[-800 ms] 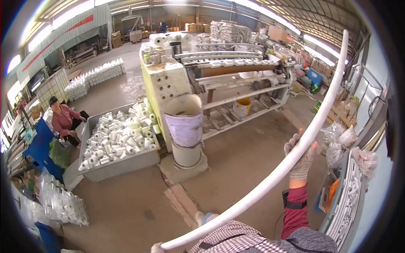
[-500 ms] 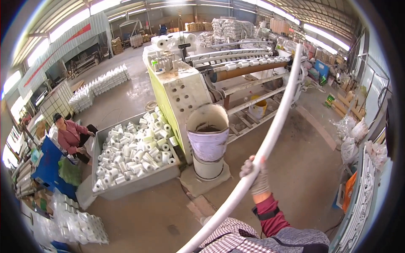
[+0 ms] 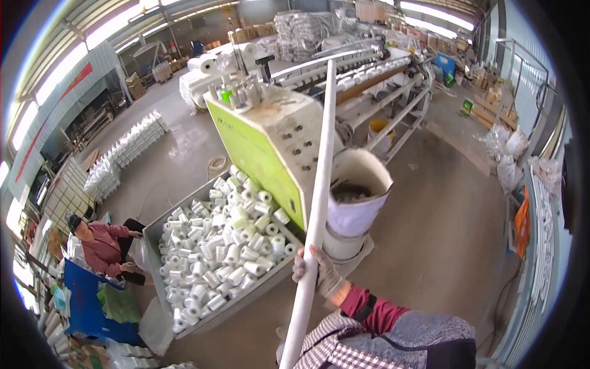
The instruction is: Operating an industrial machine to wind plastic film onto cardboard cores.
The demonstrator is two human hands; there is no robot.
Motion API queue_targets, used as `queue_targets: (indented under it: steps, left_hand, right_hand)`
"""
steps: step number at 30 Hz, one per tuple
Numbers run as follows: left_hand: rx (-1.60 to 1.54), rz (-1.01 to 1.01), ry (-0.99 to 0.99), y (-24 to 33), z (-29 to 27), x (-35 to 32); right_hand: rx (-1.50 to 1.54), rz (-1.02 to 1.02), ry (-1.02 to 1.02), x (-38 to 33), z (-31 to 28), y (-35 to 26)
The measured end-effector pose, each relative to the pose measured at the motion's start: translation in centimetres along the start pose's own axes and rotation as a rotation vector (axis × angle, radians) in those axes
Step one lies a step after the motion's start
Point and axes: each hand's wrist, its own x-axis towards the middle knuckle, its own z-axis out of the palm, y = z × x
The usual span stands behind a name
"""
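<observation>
My right hand (image 3: 322, 273), in a grey glove with bare fingertips, is wrapped around a long white pole (image 3: 321, 166). The pole stands steeply upright in the picture, from the lower edge by my checkered clothing up to the machine's rollers. Its far end overlaps the machine (image 3: 295, 117) in view; I cannot tell whether they touch. Just beyond my right hand is a pale lilac bucket (image 3: 353, 212) on a white base, with dark stuff inside. Left of the pole lies a large grey bin (image 3: 212, 320) heaped with small white rolls (image 3: 227, 246). My left hand is not in view.
At the left, a person in a reddish top (image 3: 104, 246) sits by the bin, near a blue panel (image 3: 92, 301). A yellow bucket (image 3: 381, 136) stands under the machine. Clear plastic bags (image 3: 507, 147) and long white strips (image 3: 538, 258) line the right wall.
My view has turned right and moved closer to the bin and machine. The pole, held in my right hand, has swung from a rightward slant to nearly upright, its far end now further left.
</observation>
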Motion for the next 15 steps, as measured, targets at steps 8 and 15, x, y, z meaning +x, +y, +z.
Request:
queue_targets:
  steps: [8,15]
  left_hand:
    - [0.140,0.112,0.031,-2.9,-2.0,28.8]
    - [0.245,0.187,0.088,1.2,-4.5,43.7]
  right_hand:
    - [-0.022,-0.084,0.144,13.3,4.9,5.5]
    - [0.047,-0.182,0.124,22.1,9.5,6.7]
